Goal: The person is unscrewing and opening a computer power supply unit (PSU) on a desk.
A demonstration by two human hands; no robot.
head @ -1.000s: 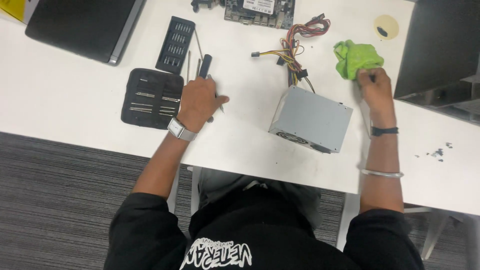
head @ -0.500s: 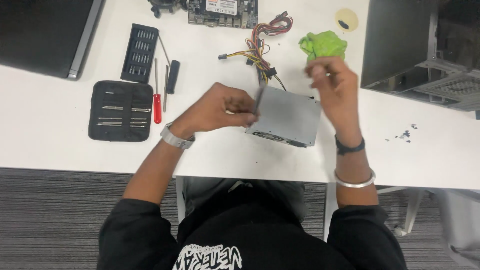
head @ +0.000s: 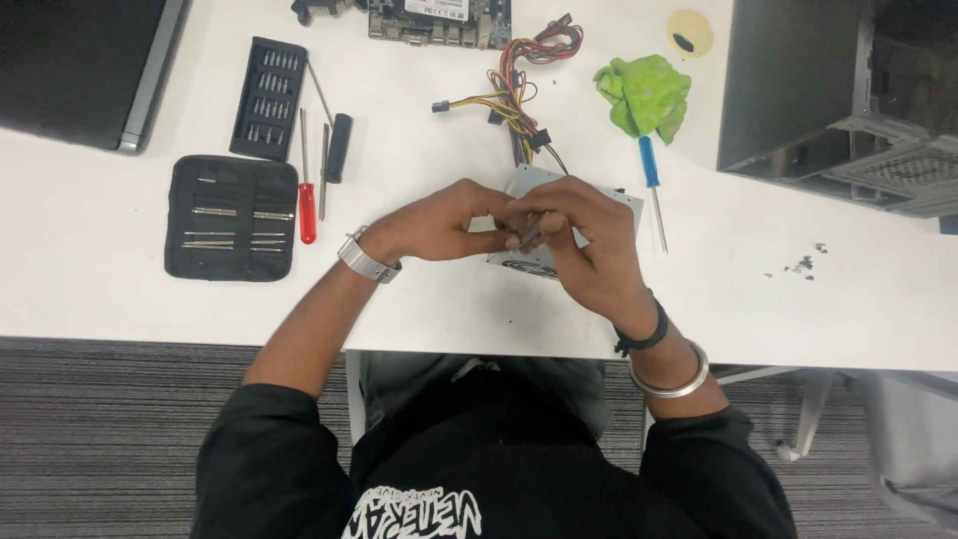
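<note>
Head view shows both hands meeting over the grey metal power supply box (head: 609, 205) on the white desk (head: 100, 279): the left hand (head: 439, 225) and right hand (head: 584, 250) pinch together on a small dark slim tool (head: 529, 238) held between their fingertips. A blue-handled screwdriver (head: 651, 175) lies just right of the box, a crumpled green cloth (head: 644, 95) above it, and a black tool pouch (head: 230, 218) well to the left

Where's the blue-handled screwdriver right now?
Head view: the blue-handled screwdriver lies on the white table, right of the grey metal box, just below the green cloth.
</note>
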